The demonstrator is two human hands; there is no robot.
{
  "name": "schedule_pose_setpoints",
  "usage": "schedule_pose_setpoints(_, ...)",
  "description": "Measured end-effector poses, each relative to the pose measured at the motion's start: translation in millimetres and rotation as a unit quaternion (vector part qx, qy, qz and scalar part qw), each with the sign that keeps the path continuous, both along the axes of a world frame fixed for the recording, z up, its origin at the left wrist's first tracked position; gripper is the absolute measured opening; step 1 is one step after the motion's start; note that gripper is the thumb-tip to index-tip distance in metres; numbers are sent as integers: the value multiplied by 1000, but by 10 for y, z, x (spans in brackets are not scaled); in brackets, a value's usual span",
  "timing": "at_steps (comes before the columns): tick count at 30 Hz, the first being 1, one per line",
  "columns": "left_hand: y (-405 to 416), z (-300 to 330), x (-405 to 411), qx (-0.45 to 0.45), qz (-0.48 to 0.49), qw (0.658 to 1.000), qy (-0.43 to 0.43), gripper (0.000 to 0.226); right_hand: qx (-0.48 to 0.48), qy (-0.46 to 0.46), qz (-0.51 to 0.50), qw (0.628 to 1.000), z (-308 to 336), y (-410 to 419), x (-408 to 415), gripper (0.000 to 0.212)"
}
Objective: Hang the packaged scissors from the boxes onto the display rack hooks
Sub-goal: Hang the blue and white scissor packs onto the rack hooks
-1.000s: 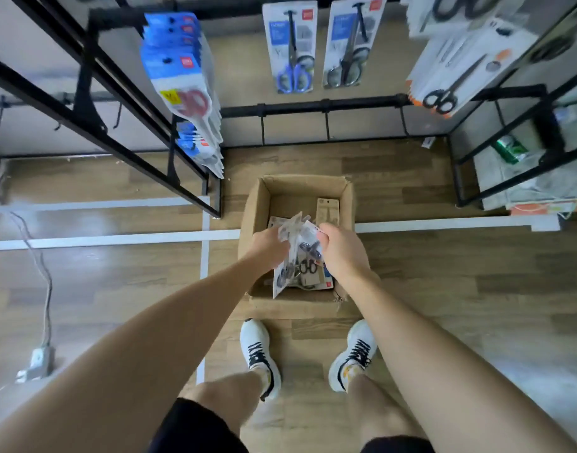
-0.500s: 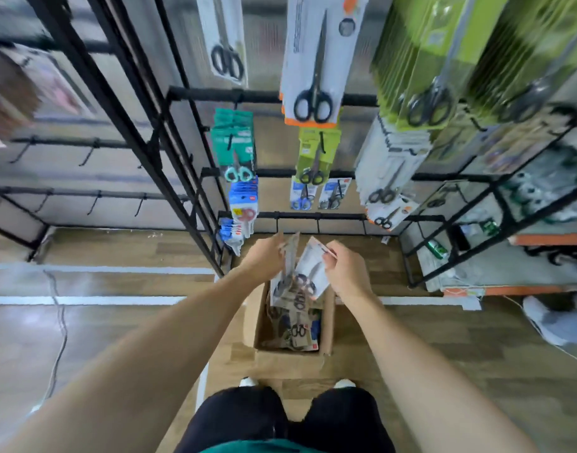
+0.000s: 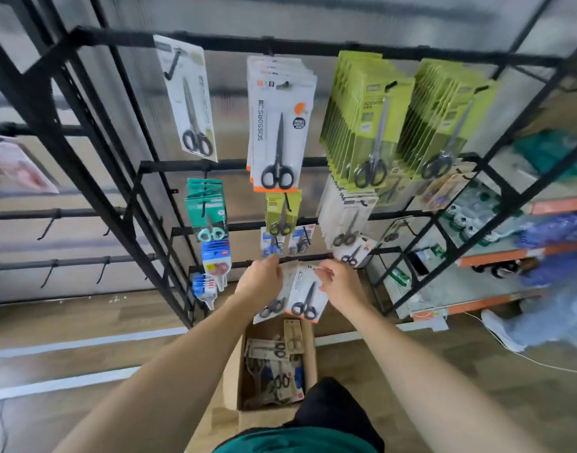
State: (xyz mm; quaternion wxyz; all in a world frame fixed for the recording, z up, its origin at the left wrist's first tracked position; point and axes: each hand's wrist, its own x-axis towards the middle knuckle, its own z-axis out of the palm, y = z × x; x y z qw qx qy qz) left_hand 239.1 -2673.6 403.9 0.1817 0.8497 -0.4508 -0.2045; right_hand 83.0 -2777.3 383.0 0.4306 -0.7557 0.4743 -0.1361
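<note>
Nearest to you, on the wooden floor at your feet, the open cardboard box still has a loose pile of packaged scissors in it, so a good share of the job is left. Just above the box your two hands carry a small fan of packs: your left hand pinches the top of the rear pack with its grip closed on the card, and your right hand pinches the upper corner of the white orange-edged pack, grip likewise clamped on it. How many packs are in the bunch cannot be told; at least two pairs of black handles show. The packs hang in the air in front of the lowest bar of the display rack, not yet on any hook. Beyond your hands the rack is already well stocked: small blue packs and a teal stack low on the left, a thick white stack with orange trim in the middle, and two deep green stacks on the top bar to the right. The matching white stack looks like the likely home for what you hold. The neighbouring rack on the left shows bare hooks.
</note>
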Motion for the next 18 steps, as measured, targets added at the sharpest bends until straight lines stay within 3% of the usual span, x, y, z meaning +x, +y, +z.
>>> schedule_pose_setpoints(3,-267,-22,-141,-19,-19,1000,-8,20,3,-29,-51,998,-9,-273,-170,4)
schedule_pose_setpoints(12,-1302,-198,-701,31,-15,999,28,16,46,-20,-39,998,-427,-1374,-836,29)
schedule_pose_setpoints(15,-1625,-246,-847,47,-14,998,46,17,61,11,-18,998,-552,-1659,-1026,28)
schedule_pose_setpoints(18,-1879,-265,-1013,59,-18,997,50,18,18,64,27,997,-687,-1883,-1158,20)
